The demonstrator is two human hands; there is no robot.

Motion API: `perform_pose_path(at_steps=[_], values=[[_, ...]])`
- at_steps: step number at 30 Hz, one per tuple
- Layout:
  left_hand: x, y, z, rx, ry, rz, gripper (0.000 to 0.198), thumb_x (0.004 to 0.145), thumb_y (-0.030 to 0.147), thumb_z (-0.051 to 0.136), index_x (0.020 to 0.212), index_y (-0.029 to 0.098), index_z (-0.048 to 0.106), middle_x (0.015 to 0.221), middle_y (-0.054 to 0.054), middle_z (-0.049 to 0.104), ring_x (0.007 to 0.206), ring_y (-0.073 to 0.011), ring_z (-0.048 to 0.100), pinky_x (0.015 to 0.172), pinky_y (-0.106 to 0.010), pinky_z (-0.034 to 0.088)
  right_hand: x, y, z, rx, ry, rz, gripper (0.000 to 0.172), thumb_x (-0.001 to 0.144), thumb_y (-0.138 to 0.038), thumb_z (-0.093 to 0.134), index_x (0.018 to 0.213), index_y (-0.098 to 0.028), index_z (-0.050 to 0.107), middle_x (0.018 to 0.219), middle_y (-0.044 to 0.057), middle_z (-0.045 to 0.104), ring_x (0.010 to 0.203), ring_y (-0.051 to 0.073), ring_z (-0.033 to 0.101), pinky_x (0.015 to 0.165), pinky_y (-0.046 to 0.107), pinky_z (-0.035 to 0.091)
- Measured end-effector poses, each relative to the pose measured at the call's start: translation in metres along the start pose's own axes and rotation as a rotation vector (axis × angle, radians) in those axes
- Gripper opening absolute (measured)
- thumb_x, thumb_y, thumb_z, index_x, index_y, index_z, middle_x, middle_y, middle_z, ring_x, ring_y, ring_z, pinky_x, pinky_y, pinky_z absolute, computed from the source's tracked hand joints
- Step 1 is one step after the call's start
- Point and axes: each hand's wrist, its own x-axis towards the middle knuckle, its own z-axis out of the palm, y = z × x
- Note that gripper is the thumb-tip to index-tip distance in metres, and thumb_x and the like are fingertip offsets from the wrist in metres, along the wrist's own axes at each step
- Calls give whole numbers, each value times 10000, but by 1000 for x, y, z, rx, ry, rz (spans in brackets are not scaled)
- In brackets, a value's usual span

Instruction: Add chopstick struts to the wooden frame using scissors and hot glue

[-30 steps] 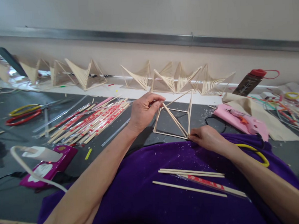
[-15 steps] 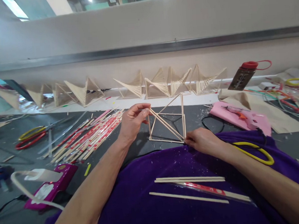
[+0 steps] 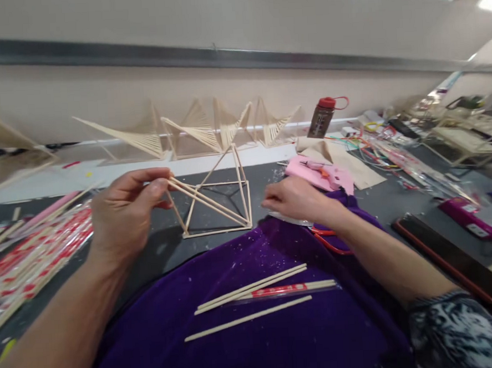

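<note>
A frame of thin wooden sticks (image 3: 218, 231) stands on the dark table. My left hand (image 3: 125, 211) pinches its upper left corner, where two slanting sticks (image 3: 209, 200) run down to the lower right corner. Off to the frame's right, apart from it, is my right hand (image 3: 292, 199) with curled fingers; whether they hold anything is hidden. Just below that hand lie a shiny pale edge and a red-handled pair of scissors (image 3: 332, 241), partly covered by my forearm. Loose wooden sticks (image 3: 248, 318) and a red-printed chopstick packet (image 3: 279, 289) rest on the purple cloth (image 3: 240, 356) before me.
Finished-looking stick models (image 3: 195, 132) line the wall. A pink glue gun (image 3: 322, 171) lies behind my right hand, with a red-capped bottle (image 3: 322, 118) farther back. Wrapped chopsticks (image 3: 45, 246) are heaped at left. At right lies a phone (image 3: 448, 257).
My right hand has left the frame's lower right corner and moved right. My left hand keeps its pinch on the upper corner. The view has swung to the right.
</note>
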Motion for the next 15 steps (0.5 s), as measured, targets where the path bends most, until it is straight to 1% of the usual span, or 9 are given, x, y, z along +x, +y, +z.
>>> perform_pose_path(at_steps=[3,5,6,8,11,13,15], values=[[-1,3,0,39,-8,2,232,749,270,658,969,198,680,895,-6,679,773,-137,633,575,-227,547,-17,29,-31,22,100,107,263,850,-317,471,771,-175,678,665,1,641,588,93,518,542,220,297],[-2,5,1,52,3,5,226,752,265,656,967,204,682,875,1,682,768,-135,635,587,-230,547,-34,51,-42,26,123,199,287,842,-349,478,720,-173,671,602,-9,605,535,85,476,520,227,281],[-2,5,1,48,14,9,219,750,260,659,961,207,685,859,5,683,765,-133,634,588,-228,544,-43,61,-44,25,145,261,315,837,-370,479,677,-167,659,565,-9,583,509,85,457,509,231,275],[-1,6,2,19,27,9,211,741,249,668,947,211,690,832,15,682,752,-128,631,588,-223,538,-62,80,-39,26,145,349,323,823,-385,489,648,-163,647,537,-6,567,499,92,458,503,234,279],[0,7,4,-22,33,3,202,727,232,680,928,207,695,830,16,684,744,-124,628,565,-209,528,-88,102,-23,16,106,405,296,822,-385,488,730,-176,677,603,8,615,551,112,512,519,232,303],[0,7,4,-28,40,0,195,723,223,683,916,203,698,836,14,684,744,-122,627,550,-199,527,-98,113,-14,-30,115,472,298,828,-391,475,808,-194,698,671,23,654,598,132,549,541,237,322],[1,7,4,-24,47,-4,192,720,223,684,911,207,700,831,17,683,740,-120,627,551,-197,531,-100,125,-9,-82,152,554,302,833,-392,463,863,-210,702,747,36,684,661,152,584,579,245,345]])
